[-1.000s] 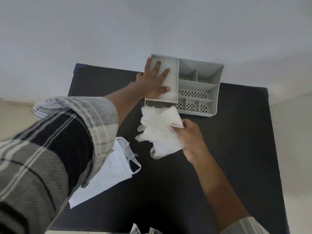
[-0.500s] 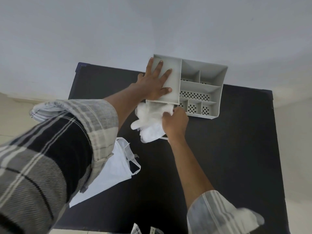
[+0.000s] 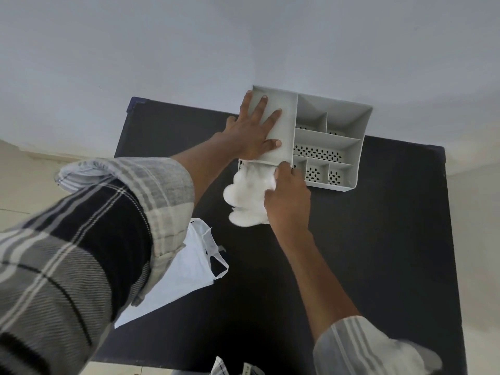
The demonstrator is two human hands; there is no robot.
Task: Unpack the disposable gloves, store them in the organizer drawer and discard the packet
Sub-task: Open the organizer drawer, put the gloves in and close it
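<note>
1. White disposable gloves (image 3: 247, 197) sat bunched in the right hand (image 3: 288, 196), its grip closed on them at the drawer mouth (image 3: 257, 165) of a grey organizer (image 3: 332, 133).
2. Fingers spread, the left hand (image 3: 255, 131) pressed flat on the organizer's top, holding nothing.
3. An emptied white packet (image 3: 186, 269) lay nearer on the black worktop (image 3: 392, 239).

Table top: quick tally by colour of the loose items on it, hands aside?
Grey: 1, the organizer.
White: 2, the glove bundle going into the drawer opening, and the flat white bag.
Total: 3. How many gloves are in the bundle cannot be told.
</note>
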